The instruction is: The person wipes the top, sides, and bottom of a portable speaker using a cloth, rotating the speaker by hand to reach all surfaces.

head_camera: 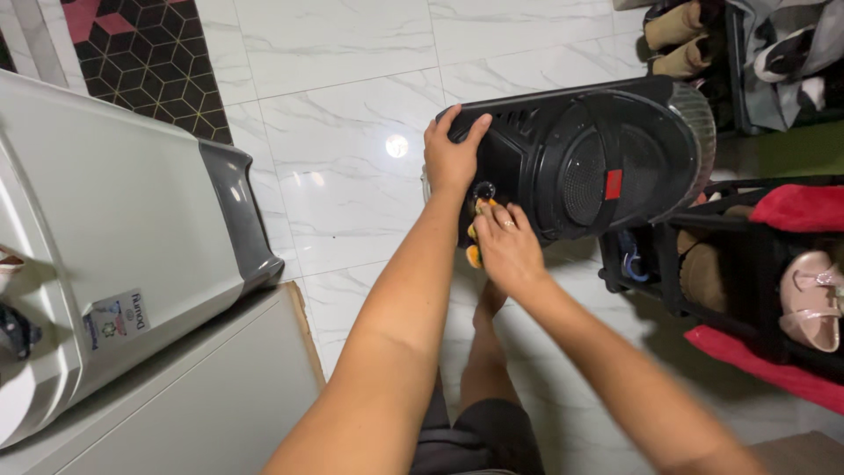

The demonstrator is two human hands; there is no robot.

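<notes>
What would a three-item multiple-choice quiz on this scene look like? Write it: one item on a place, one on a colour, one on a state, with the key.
1. Where does the left hand rest?
A. on the top edge of the black fan housing
B. on the white appliance
C. on the shoe rack

2. What colour is the small patch at the middle of the round grille?
A. blue
B. red
C. green

3. How is the right hand occupied?
A. hanging free
B. flat on the floor
C. pressing a yellow cloth against the housing by a small knob

Key: 1 A, the fingers curl over the housing's edge. 2 B, the patch shows red on black. 3 C, yellow fabric shows under its fingers at the housing.
</notes>
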